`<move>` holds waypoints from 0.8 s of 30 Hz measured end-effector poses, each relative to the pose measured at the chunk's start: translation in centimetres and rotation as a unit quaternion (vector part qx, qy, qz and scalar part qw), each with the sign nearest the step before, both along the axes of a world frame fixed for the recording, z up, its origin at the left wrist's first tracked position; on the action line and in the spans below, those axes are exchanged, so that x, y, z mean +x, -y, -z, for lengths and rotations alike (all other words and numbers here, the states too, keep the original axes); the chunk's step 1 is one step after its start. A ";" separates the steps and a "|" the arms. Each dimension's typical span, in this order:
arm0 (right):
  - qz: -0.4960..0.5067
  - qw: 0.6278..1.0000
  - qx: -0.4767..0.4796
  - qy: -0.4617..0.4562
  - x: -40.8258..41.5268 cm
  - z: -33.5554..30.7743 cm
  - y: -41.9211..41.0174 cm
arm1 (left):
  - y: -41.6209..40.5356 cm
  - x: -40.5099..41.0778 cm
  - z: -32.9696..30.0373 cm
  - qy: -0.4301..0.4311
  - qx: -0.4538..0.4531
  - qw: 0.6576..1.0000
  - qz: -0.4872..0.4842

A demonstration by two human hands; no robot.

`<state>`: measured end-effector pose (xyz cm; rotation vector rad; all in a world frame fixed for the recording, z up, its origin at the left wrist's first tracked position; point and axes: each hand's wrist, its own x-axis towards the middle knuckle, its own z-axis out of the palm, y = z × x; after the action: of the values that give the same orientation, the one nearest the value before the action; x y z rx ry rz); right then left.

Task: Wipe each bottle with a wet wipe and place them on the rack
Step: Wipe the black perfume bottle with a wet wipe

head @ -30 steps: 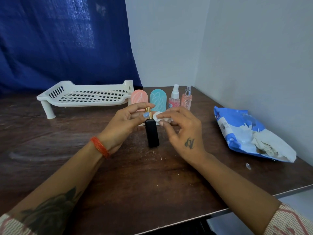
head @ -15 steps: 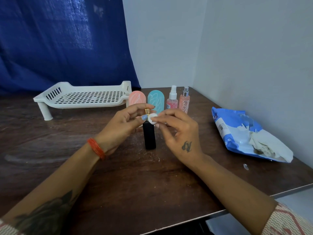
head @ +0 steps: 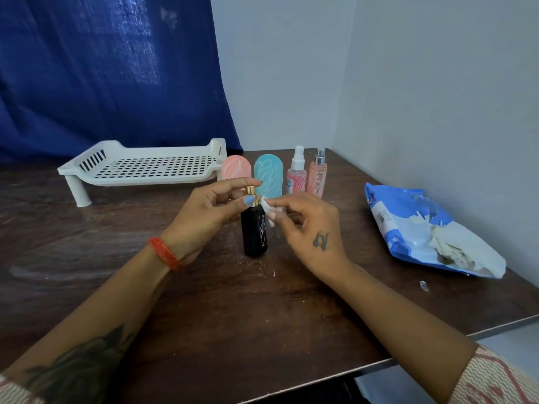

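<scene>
- Black bottle (head: 255,231) stands upright mid-table, left hand (head: 204,217) pinching its gold cap (head: 250,193).
- Right hand (head: 309,228) pinches a wet wipe (head: 268,207) against the bottle's shoulder.
- White rack (head: 140,170) sits far left near the table (head: 233,301) back edge.

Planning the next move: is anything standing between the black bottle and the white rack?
Nothing visible blocks it. The black bottle stands in front of the left hand; the rack sits back-left, its grid bare. The pink bottle stands beside the rack's right end, off the direct path.
</scene>
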<state>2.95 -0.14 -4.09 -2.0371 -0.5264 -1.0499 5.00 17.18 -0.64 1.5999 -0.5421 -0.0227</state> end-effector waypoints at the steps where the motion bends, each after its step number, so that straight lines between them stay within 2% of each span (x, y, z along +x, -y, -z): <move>1: 0.009 1.000 0.008 0.015 -0.1 -0.1 0.0 | 0.1 0.0 0.0 -0.002 -0.006 1.000 0.000; 3: 0.006 0.998 0.010 0.057 -0.3 -0.4 -0.1 | 0.2 -0.1 0.0 -0.004 -0.016 1.000 -0.003; 5: -0.020 0.996 -0.027 0.082 -0.5 -0.4 -0.2 | 0.2 -0.2 0.0 -0.003 -0.021 1.000 -0.006; 7: -0.031 0.994 -0.057 0.085 -0.6 -0.2 -0.4 | 0.3 -0.3 0.1 -0.006 -0.021 1.000 -0.007; 16: -0.003 0.996 -0.046 0.078 -0.2 0.0 -0.1 | 0.4 -0.3 0.1 -0.039 -0.024 0.999 -0.004; 24: -0.020 0.990 -0.092 0.101 -0.6 0.0 -0.4 | 0.5 -0.5 0.2 -0.092 -0.055 0.994 -0.025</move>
<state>2.35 0.29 -4.11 -2.0795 -0.7916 -1.2303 4.51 16.65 -0.81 1.4865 -0.3545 -0.1000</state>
